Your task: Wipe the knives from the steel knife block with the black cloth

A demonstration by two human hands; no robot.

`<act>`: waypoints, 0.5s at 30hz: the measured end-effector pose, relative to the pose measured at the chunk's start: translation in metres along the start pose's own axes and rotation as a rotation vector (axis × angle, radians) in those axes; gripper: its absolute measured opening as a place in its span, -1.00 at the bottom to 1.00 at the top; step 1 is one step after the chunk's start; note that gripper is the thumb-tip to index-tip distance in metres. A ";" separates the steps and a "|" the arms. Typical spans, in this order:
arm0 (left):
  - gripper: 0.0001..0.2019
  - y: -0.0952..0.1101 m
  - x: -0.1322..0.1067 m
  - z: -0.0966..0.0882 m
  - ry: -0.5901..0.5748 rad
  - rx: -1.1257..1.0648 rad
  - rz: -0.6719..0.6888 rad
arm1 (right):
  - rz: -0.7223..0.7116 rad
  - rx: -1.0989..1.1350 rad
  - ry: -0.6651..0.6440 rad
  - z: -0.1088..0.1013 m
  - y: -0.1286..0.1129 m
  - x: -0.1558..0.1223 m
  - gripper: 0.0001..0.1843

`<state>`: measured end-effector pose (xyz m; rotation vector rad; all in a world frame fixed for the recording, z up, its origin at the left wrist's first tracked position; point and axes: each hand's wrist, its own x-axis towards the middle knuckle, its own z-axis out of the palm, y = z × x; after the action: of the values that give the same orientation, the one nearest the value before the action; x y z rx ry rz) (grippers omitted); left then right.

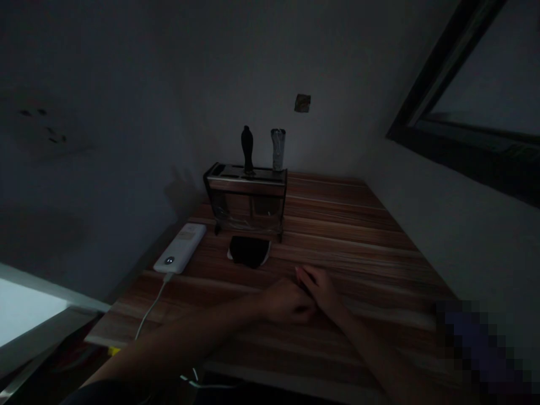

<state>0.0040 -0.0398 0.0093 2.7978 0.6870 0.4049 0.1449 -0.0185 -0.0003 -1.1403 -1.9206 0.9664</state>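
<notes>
My left hand [287, 301] is curled into a fist low over the wood-grain table [337, 225]. Against its knuckle side rests my right hand [321, 288], fingers bent in, so the two hands touch. Whatever they may hold is hidden in the dim light. Just beyond them lies a small dark folded piece with a pale edge [250, 251], its kind unclear. Behind that stands a knife-block-like rack [248, 188] with clear sides. A black handle [247, 147] and a silvery grey handle [278, 149] stick up from its top.
A white power bank [181, 247] lies near the table's left edge, with a white cable [149, 309] running off the front. Walls close in the back and both sides. A dark-framed opening [464, 135] is at upper right, and a pixelated patch [476, 349] covers the lower right.
</notes>
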 end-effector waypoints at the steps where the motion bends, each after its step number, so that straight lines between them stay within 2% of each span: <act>1: -0.86 0.000 0.000 0.000 -0.001 0.000 0.002 | -0.003 0.000 -0.001 0.000 0.000 0.000 -0.59; 15: -0.85 0.001 0.000 0.002 0.003 0.008 -0.001 | -0.017 0.017 0.012 0.000 -0.003 0.000 -0.60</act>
<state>0.0052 -0.0412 0.0075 2.8052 0.6917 0.4073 0.1439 -0.0199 0.0024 -1.1157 -1.9061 0.9627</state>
